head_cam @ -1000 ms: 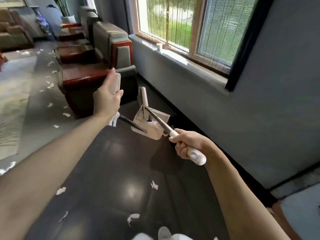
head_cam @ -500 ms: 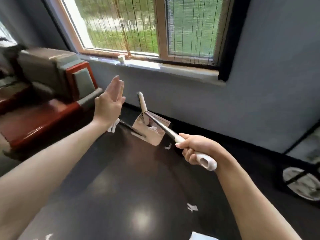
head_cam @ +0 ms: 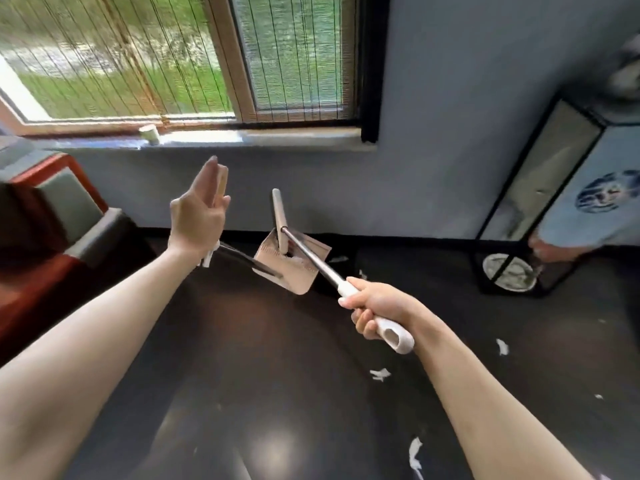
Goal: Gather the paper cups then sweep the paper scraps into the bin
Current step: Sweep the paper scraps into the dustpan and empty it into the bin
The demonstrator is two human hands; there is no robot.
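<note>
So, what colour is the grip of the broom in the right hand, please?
The grip is white, its shaft silver; head view.

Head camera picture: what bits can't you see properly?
- Head view: pale flat thing in the left hand, mostly hidden behind its fingers.
- Head view: blue-and-white object at right, blurred and cut off by the edge.
- Head view: inside of the beige plastic dustpan, partly blocked by the white broom.
</note>
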